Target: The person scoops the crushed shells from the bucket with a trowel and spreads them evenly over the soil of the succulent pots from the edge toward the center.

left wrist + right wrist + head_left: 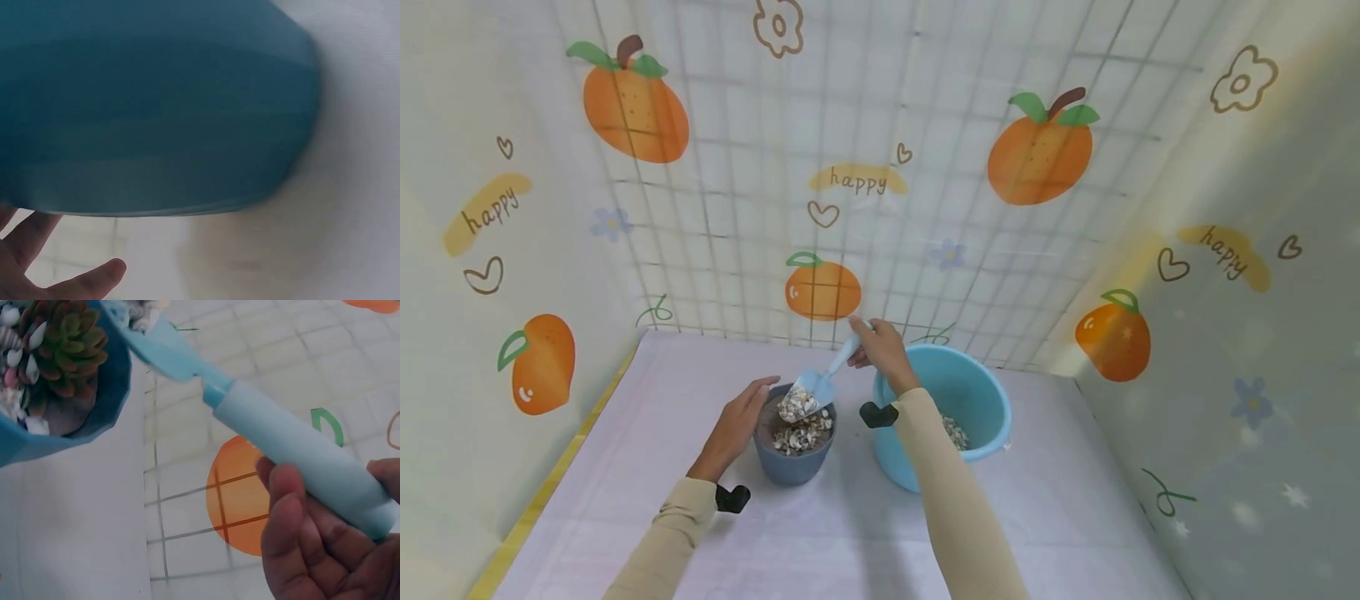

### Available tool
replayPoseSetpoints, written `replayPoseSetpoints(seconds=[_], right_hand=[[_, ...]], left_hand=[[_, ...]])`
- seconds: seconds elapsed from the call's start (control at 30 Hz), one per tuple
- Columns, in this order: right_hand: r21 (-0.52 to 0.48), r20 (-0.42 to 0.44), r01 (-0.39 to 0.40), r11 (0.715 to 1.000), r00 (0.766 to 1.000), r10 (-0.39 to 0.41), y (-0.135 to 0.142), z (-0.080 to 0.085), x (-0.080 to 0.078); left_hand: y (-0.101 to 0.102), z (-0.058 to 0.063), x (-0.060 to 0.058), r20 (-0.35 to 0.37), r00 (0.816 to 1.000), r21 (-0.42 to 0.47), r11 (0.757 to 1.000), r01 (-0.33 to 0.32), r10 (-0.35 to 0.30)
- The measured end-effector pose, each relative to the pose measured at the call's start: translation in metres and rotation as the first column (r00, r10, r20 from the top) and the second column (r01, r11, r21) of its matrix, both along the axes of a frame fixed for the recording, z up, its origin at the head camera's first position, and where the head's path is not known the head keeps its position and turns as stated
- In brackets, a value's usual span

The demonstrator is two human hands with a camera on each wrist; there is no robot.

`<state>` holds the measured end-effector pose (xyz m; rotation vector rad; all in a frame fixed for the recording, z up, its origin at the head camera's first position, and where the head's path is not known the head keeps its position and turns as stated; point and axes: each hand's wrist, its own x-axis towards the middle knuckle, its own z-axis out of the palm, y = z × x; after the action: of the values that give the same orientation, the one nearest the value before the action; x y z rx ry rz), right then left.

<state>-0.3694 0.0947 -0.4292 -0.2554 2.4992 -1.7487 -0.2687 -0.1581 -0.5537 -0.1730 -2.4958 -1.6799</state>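
Chips (802,437), pale and flaky, leave some brown soil (767,419) bare in the round blue-grey pot (792,468), lower centre, left hand (737,423) straight-fingered beside it, right hand (883,350) gripping a loaded light-blue scoop (823,388).

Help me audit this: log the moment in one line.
Right hand: grips loaded scoop over pot; left hand: beside pot; bucket: pale chips inside

A pale sheet (1060,508) is topped by a blue-gray pot (792,467) and, near it, a larger light-blue bucket (891,460).
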Motion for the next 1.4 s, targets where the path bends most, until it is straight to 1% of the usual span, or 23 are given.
replayPoseSetpoints(seconds=[0.1,0.17,0.3,0.47,0.83,1.1,1.23,1.4], right_hand=[[0.025,-0.011,0.001,1.000,1.000,-0.001,-0.002,-0.003,-0.001],[0.036,-0.016,-0.001,0.999,1.000,0.002,-0.002,-0.006,-0.001],[0.067,-0.039,0.002,0.998,0.999,0.000,-0.003,-0.008,0.000],[0.095,-0.065,0.003,0.995,0.998,0.003,-0.002,-0.009,0.003],[0.098,-0.083,-0.016,0.995,0.996,0.024,-0.004,-0.010,0.003],[0.115,-0.099,0.002,0.993,0.995,0.009,-0.006,-0.011,0.003],[0.105,-0.099,0.010,0.994,0.995,0.001,-0.006,-0.010,0.004],[0.101,-0.110,0.008,0.995,0.994,0.003,-0.006,-0.009,0.005]], left_hand=[[0.002,-0.011,0.001,0.031,0.999,0.040,0.999,0.008,-0.009],[0.004,-0.018,0.002,0.037,0.999,0.061,0.998,0.007,-0.009],[0.005,-0.025,0.001,0.026,1.000,0.097,0.995,0.002,-0.004],[0.008,-0.024,-0.001,0.030,0.999,0.122,0.993,0.006,-0.010],[0.012,-0.021,0.002,-0.003,1.000,0.145,0.989,-0.029,0.030],[0.014,-0.021,0.003,-0.012,0.999,0.166,0.985,-0.041,0.043],[0.016,-0.020,0.004,-0.023,0.998,0.164,0.985,-0.057,0.061],[0.019,-0.020,0.006,-0.026,0.993,0.138,0.984,-0.109,0.114]])
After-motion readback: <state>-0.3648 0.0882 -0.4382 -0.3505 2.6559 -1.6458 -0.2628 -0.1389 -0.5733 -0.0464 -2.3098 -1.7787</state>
